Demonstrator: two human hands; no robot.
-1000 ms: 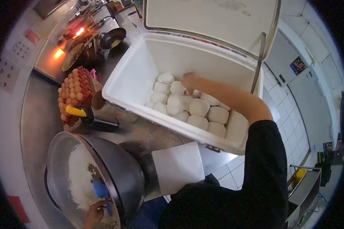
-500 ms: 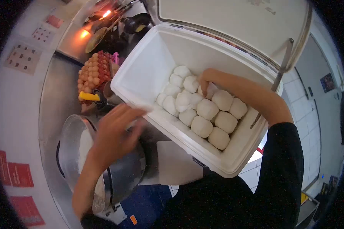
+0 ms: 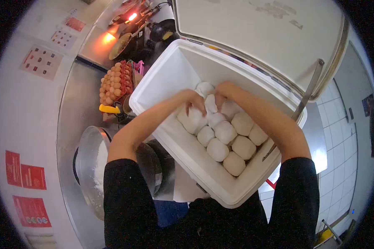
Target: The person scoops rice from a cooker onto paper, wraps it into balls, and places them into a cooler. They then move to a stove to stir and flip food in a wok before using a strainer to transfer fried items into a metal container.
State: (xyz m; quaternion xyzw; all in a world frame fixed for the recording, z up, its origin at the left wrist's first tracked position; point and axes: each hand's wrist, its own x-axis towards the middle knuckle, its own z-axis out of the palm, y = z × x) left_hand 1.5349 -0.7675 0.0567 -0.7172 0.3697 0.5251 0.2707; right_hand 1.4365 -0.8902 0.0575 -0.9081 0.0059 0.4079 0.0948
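Note:
A white cool box (image 3: pixel 170 137) stands with its lid raised, holding several round white dough balls (image 3: pixel 225 133) packed side by side. My left hand (image 3: pixel 193 100) reaches into it with fingers bent down around dough at the left of the pile. Close beside it, my right hand (image 3: pixel 225 92) curls its fingers onto a dough ball towards the back wall. Between the two hands a narrow piece of dough (image 3: pixel 210 103) shows, standing higher than its neighbours. Both sets of fingertips are partly hidden by the dough.
The lid (image 3: pixel 262 29) leans back, held by a metal stay (image 3: pixel 307 93). Left of the box are a large metal pot (image 3: pixel 89 166) with white powder, a yellow handle (image 3: pixel 109 109) and stacked eggs (image 3: pixel 112 85). Pans (image 3: pixel 160 30) sit farther back near a glowing orange light.
My left hand has moved from outside the box, over the pot side, into the dough at the left. My right hand stays at the back of the pile. The view has shifted slightly.

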